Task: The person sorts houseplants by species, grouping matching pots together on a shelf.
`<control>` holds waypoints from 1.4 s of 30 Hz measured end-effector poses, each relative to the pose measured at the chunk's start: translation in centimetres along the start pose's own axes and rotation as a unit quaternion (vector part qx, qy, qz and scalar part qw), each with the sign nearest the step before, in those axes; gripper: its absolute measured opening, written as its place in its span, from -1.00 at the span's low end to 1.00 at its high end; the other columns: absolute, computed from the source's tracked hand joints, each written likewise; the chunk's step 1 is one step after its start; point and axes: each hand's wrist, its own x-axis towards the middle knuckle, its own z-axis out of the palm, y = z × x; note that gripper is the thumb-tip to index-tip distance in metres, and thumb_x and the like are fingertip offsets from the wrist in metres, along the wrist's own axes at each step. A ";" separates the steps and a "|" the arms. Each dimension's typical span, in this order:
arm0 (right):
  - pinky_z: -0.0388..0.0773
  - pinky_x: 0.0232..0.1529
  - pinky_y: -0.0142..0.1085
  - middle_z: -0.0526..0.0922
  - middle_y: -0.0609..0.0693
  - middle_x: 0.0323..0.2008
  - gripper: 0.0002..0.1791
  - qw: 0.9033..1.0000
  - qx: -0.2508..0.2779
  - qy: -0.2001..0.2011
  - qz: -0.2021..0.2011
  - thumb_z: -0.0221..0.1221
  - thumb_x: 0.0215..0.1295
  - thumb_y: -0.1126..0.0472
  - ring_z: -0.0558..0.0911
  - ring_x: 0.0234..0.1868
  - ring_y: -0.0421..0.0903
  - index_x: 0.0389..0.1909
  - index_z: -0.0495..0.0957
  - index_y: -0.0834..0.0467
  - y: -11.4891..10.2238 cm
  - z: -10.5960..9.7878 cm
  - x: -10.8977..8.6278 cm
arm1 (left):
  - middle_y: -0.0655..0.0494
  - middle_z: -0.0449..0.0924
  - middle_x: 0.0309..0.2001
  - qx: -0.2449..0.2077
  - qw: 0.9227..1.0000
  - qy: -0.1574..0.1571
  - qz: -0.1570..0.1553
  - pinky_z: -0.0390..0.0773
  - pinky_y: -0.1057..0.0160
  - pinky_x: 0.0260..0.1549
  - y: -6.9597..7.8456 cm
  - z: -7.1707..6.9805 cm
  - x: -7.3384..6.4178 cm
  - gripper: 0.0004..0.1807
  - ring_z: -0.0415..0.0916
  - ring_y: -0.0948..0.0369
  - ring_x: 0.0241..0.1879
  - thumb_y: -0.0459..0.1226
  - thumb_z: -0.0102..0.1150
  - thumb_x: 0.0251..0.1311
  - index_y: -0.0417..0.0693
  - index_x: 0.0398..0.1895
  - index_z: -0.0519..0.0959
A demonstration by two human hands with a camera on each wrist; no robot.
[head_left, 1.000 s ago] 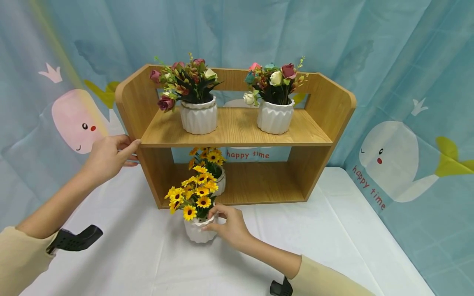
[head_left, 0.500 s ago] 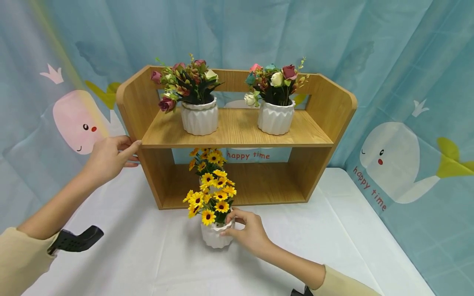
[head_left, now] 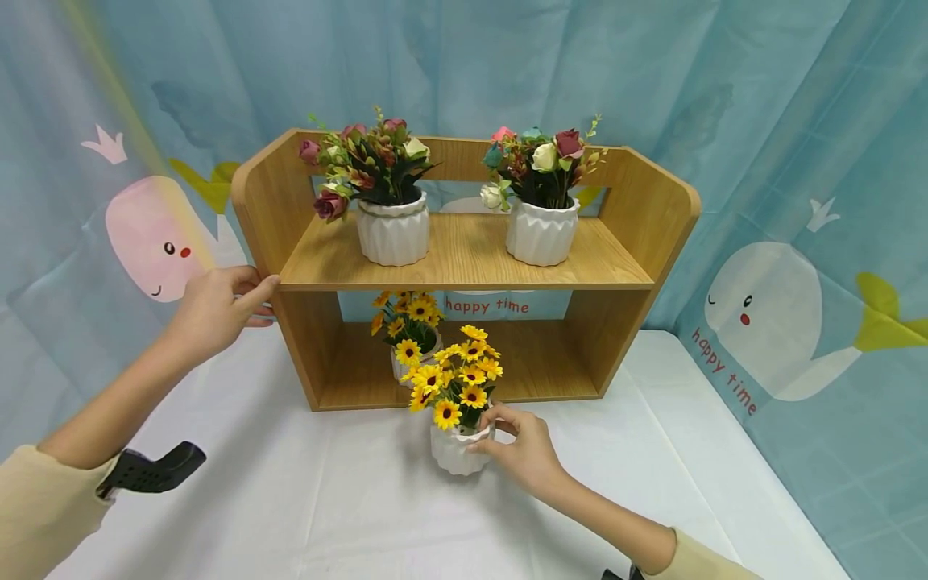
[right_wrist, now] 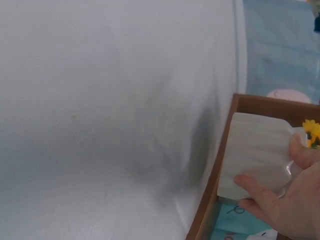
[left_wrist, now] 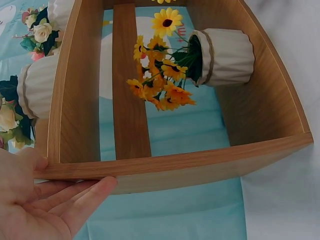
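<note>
My right hand [head_left: 529,451] pinches the rim of a white fluted flower pot [head_left: 453,453] with yellow sunflowers, held in front of the wooden shelf [head_left: 464,286]. In the right wrist view, thumb and fingers grip the pot [right_wrist: 255,150], whose flowers are mostly hidden. At the shelf's left side, my left hand [head_left: 213,310] holds the panel's front edge, thumb toward the front and fingers along the outside, as the left wrist view also shows. A second potted sunflower [left_wrist: 230,55] stands inside the lower tier, partly covered by the held one in the head view.
On the upper tier stand two white pots of mixed roses, one at the left [head_left: 394,234] and one at the right [head_left: 542,234]. A white cloth [head_left: 348,515] covers the table. Behind the shelf hangs a blue printed curtain [head_left: 464,64].
My right hand has carried the potted sunflower to the right along the front of the shelf, uncovering more of the pot behind. My left hand stays at the shelf's side.
</note>
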 end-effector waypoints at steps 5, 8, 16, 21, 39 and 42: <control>0.62 0.26 0.06 0.70 -0.01 -0.27 -0.75 1.000 -0.008 0.017 0.006 0.57 0.08 0.37 0.76 0.13 0.22 -0.35 0.64 0.18 0.4 -1.0 0.2 | -0.58 0.65 -0.06 0.007 1.000 0.004 0.002 0.57 0.58 -0.48 0.1 0.0 0.0 -0.46 0.78 -0.25 -0.20 -0.14 -0.06 0.67 -0.62 0.10 0.52; 0.66 0.21 0.01 0.69 -0.01 -0.28 -0.75 0.999 -0.013 0.029 0.008 0.56 0.08 0.38 0.79 0.04 0.17 -0.35 0.64 0.19 0.7 -1.6 0.6 | -0.58 0.65 -0.05 0.003 1.000 0.002 0.000 0.57 0.58 -0.47 0.1 0.0 0.0 -0.45 0.78 -0.25 -0.19 -0.13 -0.06 0.67 -0.61 0.11 0.52; 0.69 0.18 -0.03 0.69 0.01 -0.32 -0.76 0.998 -0.022 0.062 0.007 0.54 0.08 0.43 0.79 -0.08 0.08 -0.37 0.65 0.21 1.4 -3.1 2.2 | -0.59 0.63 -0.02 0.002 1.000 -0.001 -0.003 0.57 0.58 -0.48 0.0 0.2 0.1 -0.45 0.78 -0.26 -0.18 -0.13 -0.06 0.68 -0.61 0.13 0.51; 0.67 -0.15 -0.37 0.70 0.03 -0.33 -0.75 0.997 -0.036 0.073 0.014 0.55 0.07 0.43 0.77 -0.20 0.02 -0.35 0.65 0.22 1.8 -4.0 3.3 | -0.59 0.63 -0.02 0.002 1.000 -0.002 -0.001 0.59 0.56 -0.48 0.0 0.1 0.2 -0.44 0.78 -0.25 -0.20 -0.11 -0.06 0.68 -0.60 0.13 0.51; 0.34 -0.51 -0.44 0.65 0.09 -0.38 -0.76 0.993 -0.064 0.094 -0.008 0.54 0.14 0.37 0.54 -0.46 -0.09 -0.26 0.67 0.25 3.0 -5.5 8.0 | -0.59 0.64 0.02 0.001 0.999 -0.043 0.004 0.64 0.52 -0.44 0.1 -1.2 0.6 -0.44 0.83 -0.05 -0.34 -0.12 -0.06 0.67 -0.62 0.12 0.50; 0.31 -0.50 -0.43 0.59 0.07 -0.46 -0.76 0.993 -0.070 0.098 -0.006 0.54 0.14 0.36 0.41 -0.51 -0.13 -0.23 0.68 0.26 3.4 -5.8 8.7 | -0.59 0.64 0.03 0.004 0.999 -0.047 0.001 0.64 0.51 -0.43 0.1 -1.3 0.6 -0.43 0.83 -0.06 -0.33 -0.11 -0.07 0.68 -0.62 0.14 0.49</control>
